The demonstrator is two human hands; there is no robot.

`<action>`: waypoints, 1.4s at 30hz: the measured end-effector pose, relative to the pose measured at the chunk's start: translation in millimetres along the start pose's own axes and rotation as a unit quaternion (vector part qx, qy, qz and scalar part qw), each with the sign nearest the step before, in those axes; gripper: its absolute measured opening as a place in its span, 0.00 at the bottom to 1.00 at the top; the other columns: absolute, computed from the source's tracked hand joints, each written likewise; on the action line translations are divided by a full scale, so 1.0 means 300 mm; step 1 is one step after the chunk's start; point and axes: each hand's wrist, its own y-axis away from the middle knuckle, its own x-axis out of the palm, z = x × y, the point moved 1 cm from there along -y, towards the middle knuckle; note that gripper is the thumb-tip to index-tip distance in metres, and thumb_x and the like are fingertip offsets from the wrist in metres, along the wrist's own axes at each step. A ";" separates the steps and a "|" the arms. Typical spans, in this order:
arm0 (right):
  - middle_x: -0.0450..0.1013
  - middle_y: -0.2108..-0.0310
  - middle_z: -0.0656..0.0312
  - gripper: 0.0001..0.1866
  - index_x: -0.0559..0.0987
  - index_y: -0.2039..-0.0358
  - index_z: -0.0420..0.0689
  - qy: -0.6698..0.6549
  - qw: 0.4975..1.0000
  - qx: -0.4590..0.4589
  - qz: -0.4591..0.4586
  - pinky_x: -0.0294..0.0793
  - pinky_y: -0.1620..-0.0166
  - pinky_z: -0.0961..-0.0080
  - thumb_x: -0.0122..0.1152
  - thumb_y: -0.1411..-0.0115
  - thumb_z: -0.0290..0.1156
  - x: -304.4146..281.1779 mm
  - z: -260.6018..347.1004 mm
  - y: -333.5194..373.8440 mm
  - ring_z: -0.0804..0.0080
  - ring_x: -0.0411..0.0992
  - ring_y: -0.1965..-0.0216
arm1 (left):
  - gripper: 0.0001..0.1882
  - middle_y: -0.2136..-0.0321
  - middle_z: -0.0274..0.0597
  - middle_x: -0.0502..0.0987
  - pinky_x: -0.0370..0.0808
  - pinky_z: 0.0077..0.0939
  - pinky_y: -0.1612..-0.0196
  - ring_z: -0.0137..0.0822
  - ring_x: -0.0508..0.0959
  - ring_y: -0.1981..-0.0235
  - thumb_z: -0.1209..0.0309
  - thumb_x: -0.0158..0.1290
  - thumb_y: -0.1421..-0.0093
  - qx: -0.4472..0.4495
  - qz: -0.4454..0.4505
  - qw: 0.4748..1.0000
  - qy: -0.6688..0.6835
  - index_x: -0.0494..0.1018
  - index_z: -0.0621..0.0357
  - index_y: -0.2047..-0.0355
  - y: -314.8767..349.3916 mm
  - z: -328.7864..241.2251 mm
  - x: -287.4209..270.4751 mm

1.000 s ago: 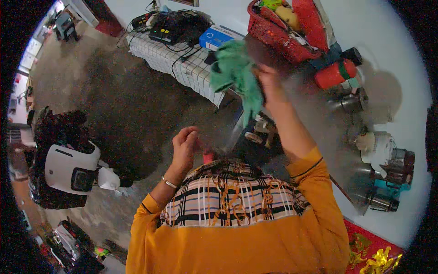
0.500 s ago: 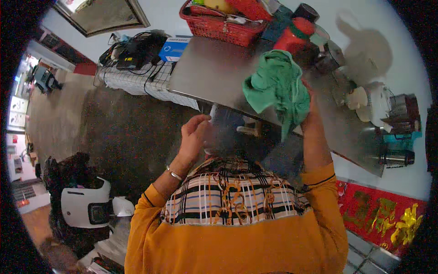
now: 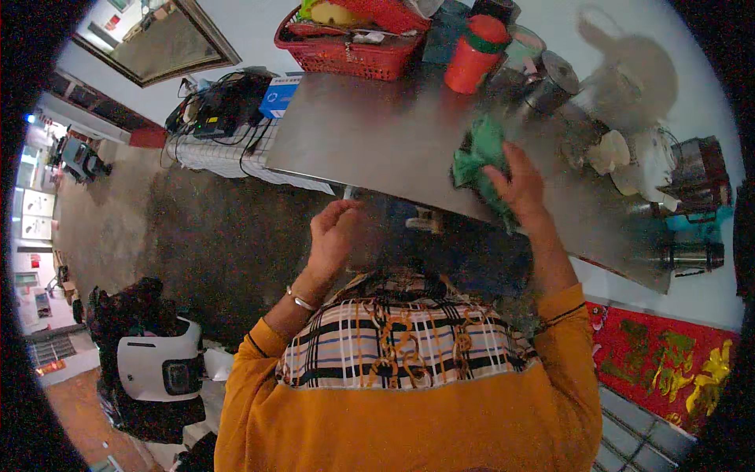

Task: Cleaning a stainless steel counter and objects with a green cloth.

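My right hand (image 3: 522, 182) grips a crumpled green cloth (image 3: 481, 154) at the front part of the steel tabletop (image 3: 370, 126). One corner of the cloth hangs over the front edge. My left hand (image 3: 333, 232) is held away from the table, in front of its near left edge, with the fingers curled in and nothing visible in them. A bracelet circles that wrist. Beyond the cloth stands a red canister (image 3: 474, 59) with a green band.
At the back sits a red basket (image 3: 346, 55) full of items. A blue box (image 3: 280, 96) and tangled cables lie on the cloth-covered surface to the left. Metal pots (image 3: 555, 79), a kettle and a thermos (image 3: 696, 256) line the right wall. A white scooter (image 3: 161, 366) stands at lower left.
My right hand has lowered the green cloth from a raised position toward the tabletop, bunching it smaller. My left hand stays in nearly the same place. The view has shifted slightly.
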 end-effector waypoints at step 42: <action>0.65 0.48 0.67 0.21 0.75 0.58 0.51 0.085 0.969 -0.156 0.169 0.70 0.54 0.60 0.59 0.57 0.31 0.256 0.444 -0.207 0.54 0.64 0.56 | 0.11 0.76 0.38 0.72 0.70 0.22 0.73 0.30 0.73 0.76 0.73 0.45 0.41 0.017 0.047 0.994 0.101 0.67 0.65 0.60 -0.121 -0.157 -0.039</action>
